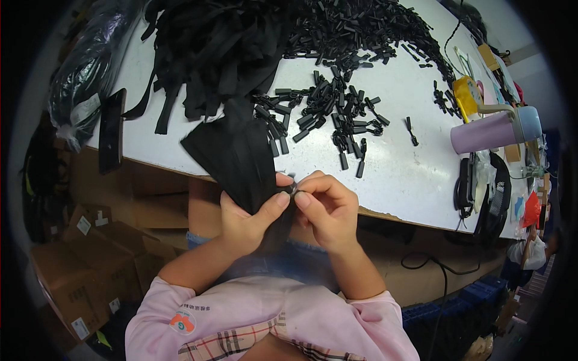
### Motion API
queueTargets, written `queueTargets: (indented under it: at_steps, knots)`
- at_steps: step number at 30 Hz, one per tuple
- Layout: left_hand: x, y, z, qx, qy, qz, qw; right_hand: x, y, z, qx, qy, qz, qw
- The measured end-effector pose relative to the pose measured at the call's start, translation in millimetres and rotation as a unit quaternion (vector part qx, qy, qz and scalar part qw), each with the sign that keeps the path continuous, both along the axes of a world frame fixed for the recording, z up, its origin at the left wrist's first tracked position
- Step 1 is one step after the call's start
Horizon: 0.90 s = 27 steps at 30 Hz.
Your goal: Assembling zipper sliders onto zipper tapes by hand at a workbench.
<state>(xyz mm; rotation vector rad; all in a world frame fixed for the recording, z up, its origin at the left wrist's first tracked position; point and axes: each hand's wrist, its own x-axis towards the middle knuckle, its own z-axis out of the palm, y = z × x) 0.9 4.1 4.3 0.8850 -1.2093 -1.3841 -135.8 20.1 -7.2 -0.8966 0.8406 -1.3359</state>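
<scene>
- Nearest the camera, two forearms in pink sleeves [241, 319] rise from the lower edge and meet just in front of the table edge.
- The left hand [250, 219] is closed around a bundle of black fabric strips [238, 156], thumb pressed across its lower end.
- The right hand [328, 207] is pinched narrow, thumb and forefinger closed on a small dark piece [294, 190] at the bundle's end; too small to tell exactly what it is.
- The bundle fans upward from the hands onto the white table [409, 174]. It looks soft, limp and light, likely to sag or slip apart unless gripped firmly near the end being worked.
- Beyond lie scattered black zipper pulls [328, 111]: small, hard, light, best taken by fingertip pinch.
- Farther back sits a heap of black strips [217, 48].
- To the right lies a lilac bottle [487, 132] on its side; cardboard boxes [84, 265] stand lower left.
</scene>
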Motion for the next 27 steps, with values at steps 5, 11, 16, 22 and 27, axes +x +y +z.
queueTargets:
  at_steps: [5, 11, 16, 22, 27]
  knots:
    - [4.7, -1.9, 2.9, 0.087, 0.051, -0.08, 0.992, -13.6, -5.8, 3.5, 0.094, -0.098, 0.103, 0.985]
    - [3.2, -4.0, -0.2, 0.022, -0.004, -0.068, 0.997, -9.3, -3.6, 2.7, 0.113, -0.073, 0.09, 0.987]
    - [1.4, -4.2, -0.9, 0.053, 0.048, -0.081, 0.994, -9.9, -3.0, 0.0, 0.064, -0.056, 0.082, 0.993]
    - [1.7, -2.7, -6.3, 0.047, 0.05, -0.073, 0.995, -8.4, -3.6, 2.0, 0.112, -0.051, 0.096, 0.988]
    - [-2.5, -0.3, -9.3, 0.054, 0.046, -0.039, 0.997, 10.8, 3.1, -4.9, -0.068, 0.116, -0.093, 0.987]
